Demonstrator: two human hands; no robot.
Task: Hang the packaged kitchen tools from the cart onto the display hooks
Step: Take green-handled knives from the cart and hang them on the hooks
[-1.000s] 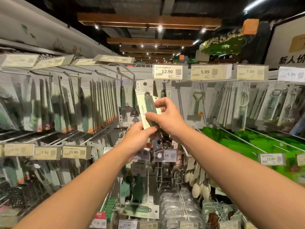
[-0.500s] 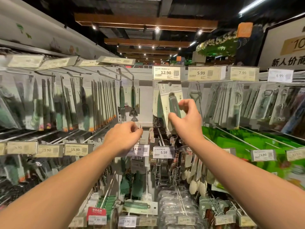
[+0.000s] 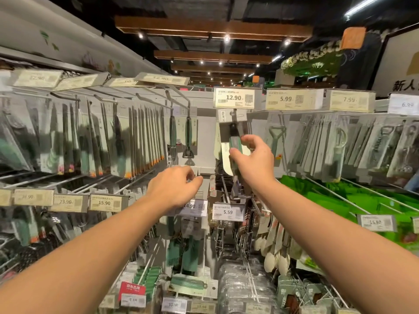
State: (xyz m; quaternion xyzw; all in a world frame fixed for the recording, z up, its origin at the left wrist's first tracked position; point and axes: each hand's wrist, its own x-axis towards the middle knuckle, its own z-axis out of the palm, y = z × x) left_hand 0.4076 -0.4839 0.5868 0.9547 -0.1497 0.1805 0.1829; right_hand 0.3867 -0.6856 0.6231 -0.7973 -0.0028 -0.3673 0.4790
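My right hand point(image 3: 254, 158) pinches the lower part of a packaged green-handled tool point(image 3: 233, 132). The package's top hole sits at the display hook point(image 3: 233, 114) under the 12.90 price tag point(image 3: 233, 97). Whether the card is fully threaded on the hook I cannot tell. My left hand point(image 3: 175, 188) hovers lower and to the left with loosely curled fingers, holding nothing. The cart is out of view.
Rows of hooks carry packaged knives point(image 3: 127, 143) on the left and peelers and openers point(image 3: 328, 146) on the right. Two green-handled tools point(image 3: 180, 137) hang left of centre. Price tags stick out at several levels. Lower hooks hold spoons point(image 3: 276, 252) and brushes point(image 3: 188, 254).
My right hand carried the package up and to the right, under the 12.90 tag. My left hand let go of the package and dropped lower to the left.
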